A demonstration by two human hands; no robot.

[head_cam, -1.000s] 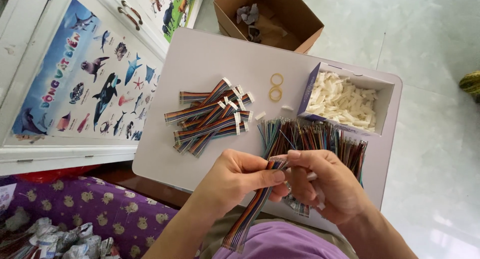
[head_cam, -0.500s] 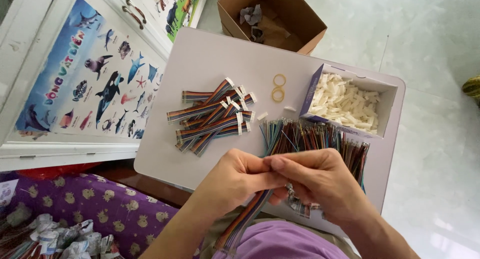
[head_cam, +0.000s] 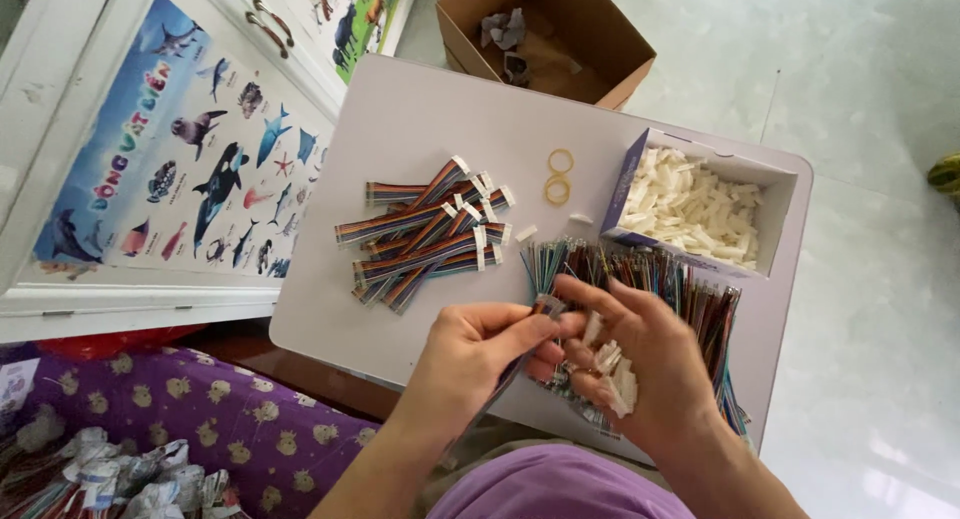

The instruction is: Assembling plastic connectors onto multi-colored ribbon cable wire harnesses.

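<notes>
Fingertips of my left hand (head_cam: pixel 480 354) and right hand (head_cam: pixel 640 364) meet over the near part of the table (head_cam: pixel 400 129), pinching the end of a flat multicoloured ribbon cable (head_cam: pixel 545 307) between thumb and forefinger of each; the rest of that cable drops away under my left palm toward my lap. My right hand is also curled, palm up, around a small clutch of white plastic connectors (head_cam: pixel 612 371) resting against its fingers. Both wrists come up from the near edge, the left angled in from the left, the right from the right.

Directly beneath and beyond my right hand lies a loose spread of cut ribbon wires (head_cam: pixel 690 289), reaching almost to the table's right edge. Beyond my left hand, a pile of finished cables with white ends (head_cam: pixel 425 234) lies fanned. Further out sit two yellow rubber bands (head_cam: pixel 558 176) and, to their right, an open box of white connectors (head_cam: pixel 695 204). Off the far edge stands a brown cardboard box (head_cam: pixel 550 34). Bare tabletop shows to the left and beyond the pile.
</notes>
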